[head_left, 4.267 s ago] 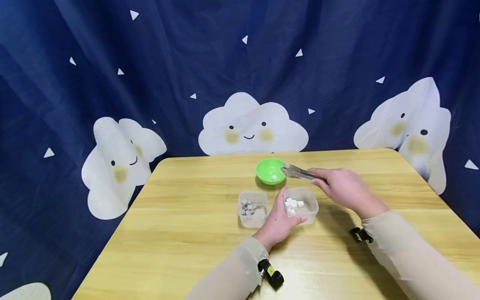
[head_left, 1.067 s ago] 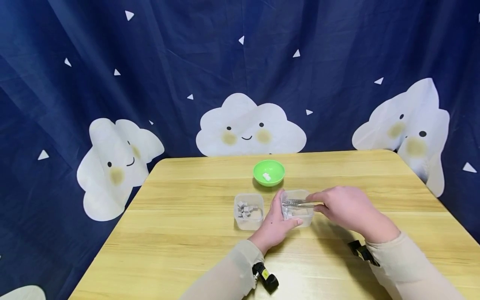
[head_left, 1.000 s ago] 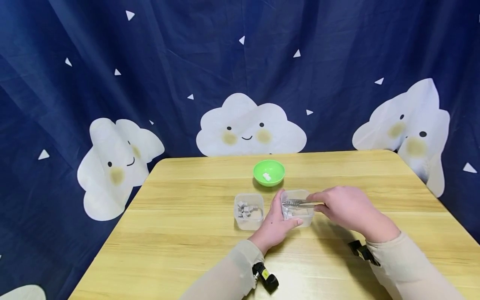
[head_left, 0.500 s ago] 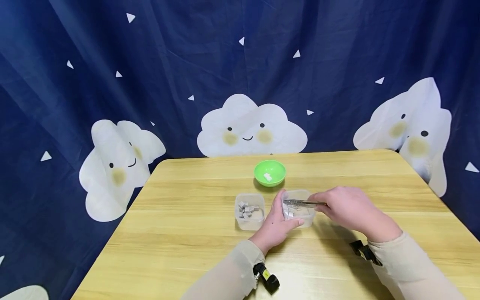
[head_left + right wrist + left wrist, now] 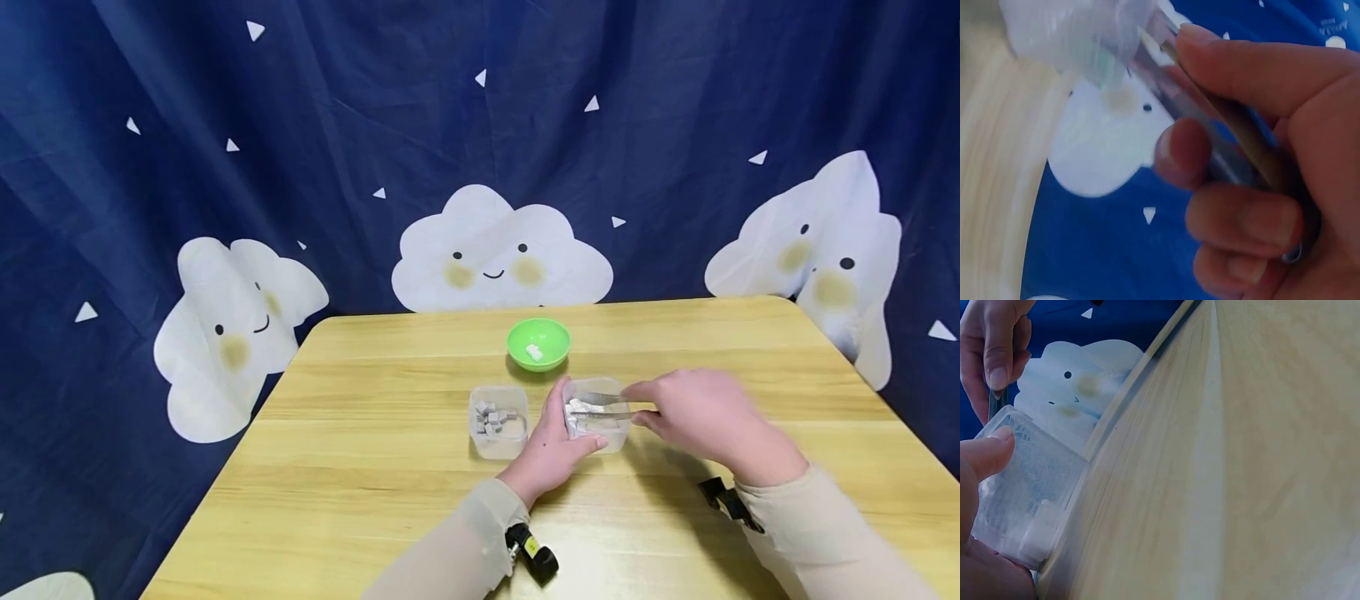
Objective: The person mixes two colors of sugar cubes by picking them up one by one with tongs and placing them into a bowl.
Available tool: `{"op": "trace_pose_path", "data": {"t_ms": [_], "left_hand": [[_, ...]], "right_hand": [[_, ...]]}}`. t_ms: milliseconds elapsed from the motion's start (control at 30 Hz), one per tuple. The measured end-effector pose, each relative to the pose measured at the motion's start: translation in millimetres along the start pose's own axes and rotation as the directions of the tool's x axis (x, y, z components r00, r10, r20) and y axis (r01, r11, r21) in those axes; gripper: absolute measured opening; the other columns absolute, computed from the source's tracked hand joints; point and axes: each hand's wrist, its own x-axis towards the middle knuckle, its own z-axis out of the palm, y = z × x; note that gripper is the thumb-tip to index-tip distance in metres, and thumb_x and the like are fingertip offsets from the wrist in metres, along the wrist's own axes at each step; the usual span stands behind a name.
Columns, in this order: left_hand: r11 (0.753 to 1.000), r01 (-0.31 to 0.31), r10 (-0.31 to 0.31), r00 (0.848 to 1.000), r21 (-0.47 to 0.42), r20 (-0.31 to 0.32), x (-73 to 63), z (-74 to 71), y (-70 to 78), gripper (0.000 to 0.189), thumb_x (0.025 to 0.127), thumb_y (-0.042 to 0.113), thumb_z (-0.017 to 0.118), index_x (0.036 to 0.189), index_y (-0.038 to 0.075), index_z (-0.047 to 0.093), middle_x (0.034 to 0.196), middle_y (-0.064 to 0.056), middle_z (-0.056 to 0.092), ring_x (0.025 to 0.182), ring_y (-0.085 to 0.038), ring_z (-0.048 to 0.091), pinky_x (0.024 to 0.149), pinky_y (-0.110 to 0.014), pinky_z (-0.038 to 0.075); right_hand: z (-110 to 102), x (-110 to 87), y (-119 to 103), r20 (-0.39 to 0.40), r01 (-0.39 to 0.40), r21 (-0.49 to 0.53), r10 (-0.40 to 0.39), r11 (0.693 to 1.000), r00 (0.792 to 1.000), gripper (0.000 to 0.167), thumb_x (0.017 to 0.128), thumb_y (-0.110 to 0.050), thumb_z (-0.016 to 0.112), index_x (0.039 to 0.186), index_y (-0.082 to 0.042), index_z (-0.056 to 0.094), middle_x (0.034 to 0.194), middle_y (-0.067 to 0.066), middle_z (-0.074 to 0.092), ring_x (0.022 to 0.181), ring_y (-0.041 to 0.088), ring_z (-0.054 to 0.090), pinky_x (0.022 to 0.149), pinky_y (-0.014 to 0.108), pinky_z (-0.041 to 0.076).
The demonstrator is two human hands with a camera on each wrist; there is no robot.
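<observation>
In the head view my left hand grips a clear plastic container, its thumb along the near side and fingers at the left wall. White cubes lie inside it. My right hand holds metal tongs, whose two arms stand apart and reach into that container. Whether a cube sits between the tips cannot be made out. In the right wrist view the fingers curl round the tongs. The left wrist view shows the left thumb pressed on the container.
A green bowl with white cubes in it stands behind the containers. Left of my left hand is a second clear container holding several grey cubes. All stand on a wooden table, with a dark blue cloud-patterned curtain behind.
Since the earliest frame the tongs have gone from the bowl down into the white-cube container, and the bowl shows more white. They closed half a second ago and are spread now.
</observation>
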Motion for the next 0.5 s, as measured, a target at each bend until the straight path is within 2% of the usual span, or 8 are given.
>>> {"op": "trace_pose_path", "data": {"t_ms": [100,300,500], "left_hand": [[1.0,-0.013,0.013,1.0,-0.004,-0.001,1.4,-0.3,0.0,0.106,0.085,0.032,0.082,0.163,0.024,0.011,0.163,0.004,0.027,0.144,-0.018,0.034,0.12,-0.044,0.024],[1.0,0.011,-0.012,1.0,-0.013,-0.008,1.4,0.4,0.3,0.107,0.083,0.032,0.083,0.163,0.028,0.012,0.164,0.005,0.027,0.143,-0.018,0.036,0.119,-0.043,0.025],[1.0,0.009,-0.009,1.0,-0.017,-0.003,1.5,0.1,-0.2,0.107,0.084,0.03,0.083,0.163,0.027,0.011,0.165,0.001,0.026,0.143,-0.019,0.035,0.12,-0.044,0.024]], "right_hand": [[0.4,1.4,-4.4,0.0,0.001,-0.01,-0.001,1.0,1.0,0.029,0.082,-0.026,0.083,0.11,-0.028,0.077,0.085,-0.001,0.074,0.059,0.02,0.063,0.038,0.038,0.038],[-4.0,-1.1,-5.3,-0.015,0.005,0.004,-0.005,1.0,1.0,0.027,0.081,-0.021,0.084,0.107,-0.028,0.078,0.084,-0.002,0.074,0.063,0.021,0.066,0.04,0.038,0.039],[-4.7,-2.1,-7.2,0.02,-0.008,-0.007,0.008,1.0,1.0,0.024,0.082,-0.023,0.083,0.103,-0.031,0.077,0.08,-0.006,0.071,0.058,0.017,0.061,0.04,0.038,0.039]]}}
